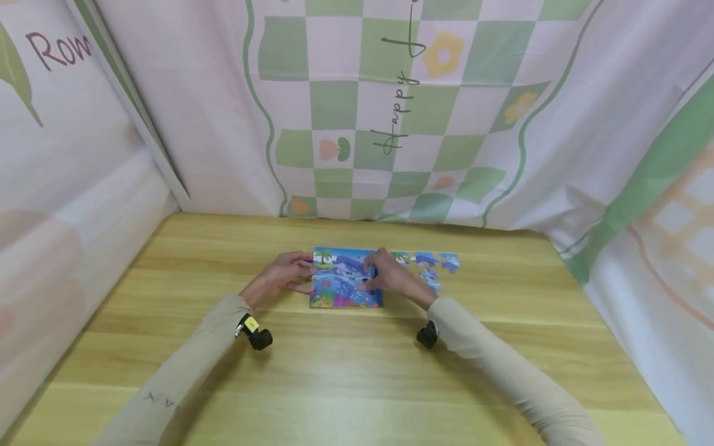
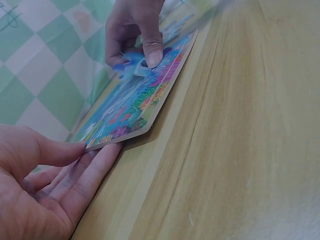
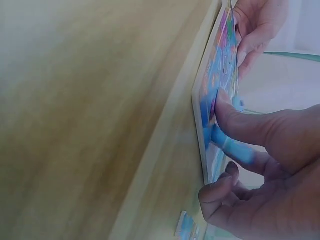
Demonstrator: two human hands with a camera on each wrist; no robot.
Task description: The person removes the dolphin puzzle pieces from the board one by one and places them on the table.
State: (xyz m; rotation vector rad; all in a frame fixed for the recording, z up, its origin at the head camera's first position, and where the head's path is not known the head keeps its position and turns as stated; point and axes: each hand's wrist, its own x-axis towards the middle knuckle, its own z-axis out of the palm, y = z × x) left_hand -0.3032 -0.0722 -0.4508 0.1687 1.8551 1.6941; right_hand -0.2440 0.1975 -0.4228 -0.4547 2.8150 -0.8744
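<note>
Beige sleeves [image 1: 502, 357] lead over the counter [image 1: 334, 371] to a dolphin jigsaw [image 1: 340, 284] at twelve o'clock; the left hand [image 1: 284, 270] grips its nine-o'clock edge, while the right hand [image 1: 392, 275], nearer loose pieces [image 1: 426, 259] at three o'clock, pinches a blue piece [image 2: 132, 69] over it.

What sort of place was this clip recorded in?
Probably a small, curtained-off recording booth: a wood-grain table, printed fabric hanging behind it and along both sides, and a black device, perhaps a camera, at each wrist.
</note>
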